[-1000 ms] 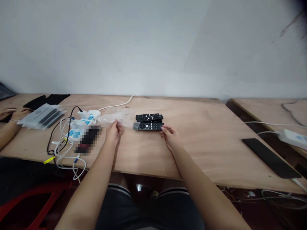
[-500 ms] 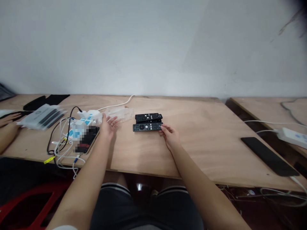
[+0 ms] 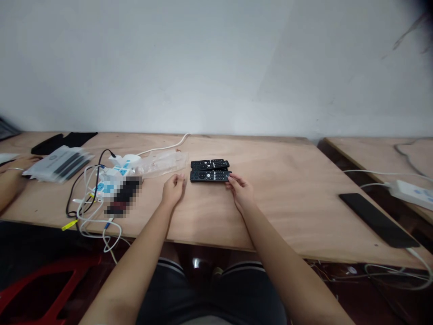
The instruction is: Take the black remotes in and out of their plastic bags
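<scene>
In the head view my right hand (image 3: 241,191) pinches the right end of a black remote control (image 3: 209,176), which lies level with its buttons up. Behind it, overlapping, are more black remotes (image 3: 210,164) in a small heap. My left hand (image 3: 173,189) rests low over the table, a short way left of the held remote and apart from it. Its fingers are curled in, and nothing shows in them. Just behind that hand lies a flat, clear plastic bag (image 3: 162,163).
To the left, a white power strip (image 3: 122,169) with tangled cables sits beside a blurred-out phone (image 3: 123,196). Further left are stacked plastic-wrapped packs (image 3: 59,163) and another person's arm (image 3: 11,183). A black phone (image 3: 379,220) lies at the right, near a second power strip (image 3: 414,193).
My left hand has come right and toward me from beside the power strip, its spread fingers now curled. The remote in my right hand has shifted slightly back and right, closer to the heap.
</scene>
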Demonstrator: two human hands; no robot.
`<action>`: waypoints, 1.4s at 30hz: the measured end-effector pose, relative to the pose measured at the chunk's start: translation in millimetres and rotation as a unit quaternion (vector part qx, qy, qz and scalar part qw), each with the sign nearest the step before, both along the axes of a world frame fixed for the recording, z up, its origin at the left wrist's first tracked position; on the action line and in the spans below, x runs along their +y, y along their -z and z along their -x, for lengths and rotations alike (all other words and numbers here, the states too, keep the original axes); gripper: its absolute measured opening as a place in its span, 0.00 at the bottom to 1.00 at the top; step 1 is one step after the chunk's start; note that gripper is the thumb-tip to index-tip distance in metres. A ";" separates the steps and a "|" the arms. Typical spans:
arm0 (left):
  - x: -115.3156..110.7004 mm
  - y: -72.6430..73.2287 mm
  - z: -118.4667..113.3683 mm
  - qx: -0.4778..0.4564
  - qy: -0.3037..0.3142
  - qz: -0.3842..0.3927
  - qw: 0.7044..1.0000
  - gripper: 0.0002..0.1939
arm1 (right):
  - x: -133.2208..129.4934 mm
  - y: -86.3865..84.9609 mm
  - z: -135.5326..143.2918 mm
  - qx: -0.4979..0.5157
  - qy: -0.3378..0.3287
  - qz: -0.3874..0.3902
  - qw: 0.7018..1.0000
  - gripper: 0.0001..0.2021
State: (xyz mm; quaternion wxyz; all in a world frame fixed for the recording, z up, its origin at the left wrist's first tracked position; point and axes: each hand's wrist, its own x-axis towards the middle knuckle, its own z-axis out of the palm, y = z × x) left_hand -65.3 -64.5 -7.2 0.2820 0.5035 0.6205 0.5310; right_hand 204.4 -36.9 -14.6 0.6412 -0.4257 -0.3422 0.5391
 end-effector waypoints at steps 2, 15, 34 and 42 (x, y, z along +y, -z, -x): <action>-0.3 -0.1 0.8 0.025 0.001 0.004 1.000 0.24 | 1.2 0.5 0.1 -0.003 -0.001 0.000 1.000 0.22; -3.5 -5.8 -1.7 0.062 0.000 0.017 0.998 0.25 | 28.7 -4.2 -7.4 -0.027 -0.014 0.012 0.999 0.23; -3.2 -5.9 -1.4 0.087 -0.007 0.022 0.996 0.24 | 35.2 6.7 -7.0 -0.349 0.004 -0.094 0.933 0.27; -0.7 -0.3 0.4 0.075 -0.009 0.022 0.997 0.25 | 36.2 9.0 -13.1 -0.357 0.049 -0.090 0.928 0.32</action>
